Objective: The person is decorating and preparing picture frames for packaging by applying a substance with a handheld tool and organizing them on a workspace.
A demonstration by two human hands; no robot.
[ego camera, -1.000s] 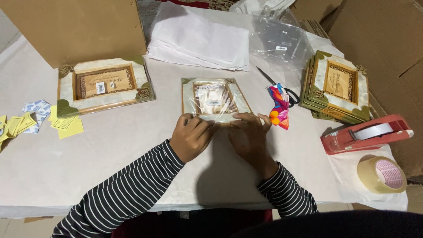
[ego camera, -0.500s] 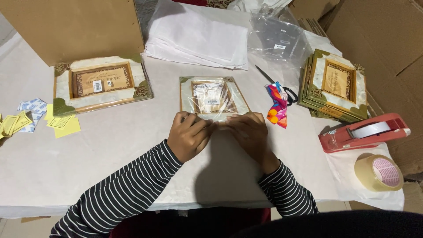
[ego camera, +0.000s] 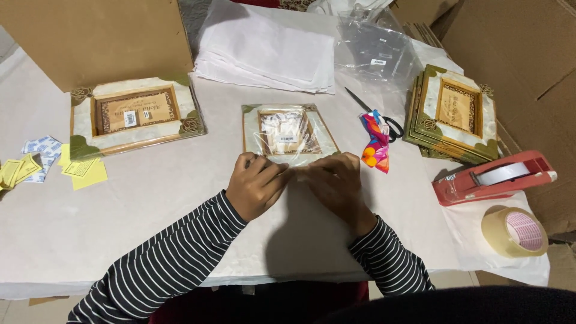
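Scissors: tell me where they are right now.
In the head view, the scissors lie on the white table right of centre, between the plastic-wrapped frame and the stack of frames, handles against a colourful cloth bow.

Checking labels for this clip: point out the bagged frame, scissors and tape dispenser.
bagged frame (ego camera: 288,133), head view, its plastic-covered centre.
scissors (ego camera: 393,125), head view, dark handle loop.
tape dispenser (ego camera: 474,186), head view, red body.
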